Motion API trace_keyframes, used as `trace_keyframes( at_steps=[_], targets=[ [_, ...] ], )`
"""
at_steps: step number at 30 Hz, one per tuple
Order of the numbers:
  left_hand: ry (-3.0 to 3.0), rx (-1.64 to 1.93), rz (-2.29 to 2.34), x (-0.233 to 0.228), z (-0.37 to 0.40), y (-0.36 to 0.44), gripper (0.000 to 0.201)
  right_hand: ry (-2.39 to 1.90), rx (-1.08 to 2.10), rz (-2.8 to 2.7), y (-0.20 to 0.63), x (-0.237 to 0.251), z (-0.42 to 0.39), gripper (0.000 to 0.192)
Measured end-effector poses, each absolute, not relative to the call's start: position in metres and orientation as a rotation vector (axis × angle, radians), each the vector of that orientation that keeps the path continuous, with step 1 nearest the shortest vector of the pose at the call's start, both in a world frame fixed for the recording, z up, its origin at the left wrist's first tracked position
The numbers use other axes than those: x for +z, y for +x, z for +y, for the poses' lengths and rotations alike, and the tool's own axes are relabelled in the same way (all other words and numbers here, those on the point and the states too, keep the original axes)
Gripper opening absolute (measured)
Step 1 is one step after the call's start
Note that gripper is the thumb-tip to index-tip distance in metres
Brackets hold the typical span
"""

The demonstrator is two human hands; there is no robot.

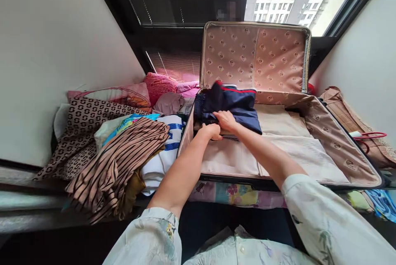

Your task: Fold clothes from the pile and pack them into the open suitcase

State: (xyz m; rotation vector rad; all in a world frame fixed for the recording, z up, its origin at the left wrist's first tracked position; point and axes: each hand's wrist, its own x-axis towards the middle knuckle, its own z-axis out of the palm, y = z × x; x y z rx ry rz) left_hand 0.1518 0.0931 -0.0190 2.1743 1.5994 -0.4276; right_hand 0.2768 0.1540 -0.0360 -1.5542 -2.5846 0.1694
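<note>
An open suitcase [335, 141] with a pink patterned lining lies in front of me. At its back left sits a folded navy garment [236, 110] with red and white trim, partly blurred along its upper left edge. My right hand [226, 120] is closed on the front of this garment, fingers curled into the cloth. Just left of it, my left hand [212, 131] is closed at the garment's lower edge, its fingertips partly hidden. Cream folded clothes [305, 153] lie flat in the right half of the suitcase. Pale cloth [230, 157] covers the front left.
A heap with a striped brown garment [123, 162] and a white-and-blue one [173, 133] lies left of the suitcase. Behind are a patterned pillow [86, 120] and pink cushions [159, 87]. The raised lid [255, 56] leans by the window. A tan bag [349, 112] stands right.
</note>
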Motion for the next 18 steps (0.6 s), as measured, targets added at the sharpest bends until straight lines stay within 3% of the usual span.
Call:
trace_keyframes(
  at_steps=[5,10,14,18],
  targets=[
    [2.153,-0.422,1.591,0.001,0.091,0.134,0.058,-1.488,0.281,-2.700,0.275,-0.058,0.147,0.063],
    [2.114,-0.357,1.681,0.008,0.091,0.129,0.049,-1.498,0.010,-2.802,0.303,-0.062,0.110,0.113],
    [2.081,-0.253,1.694,0.008,0.089,0.128,0.043,-1.576,-0.290,-2.818,0.307,-0.077,0.085,0.115],
    [2.035,-0.157,1.692,0.005,0.088,0.128,0.034,-1.643,-0.353,-2.840,0.299,-0.081,0.087,0.120]
  ],
)
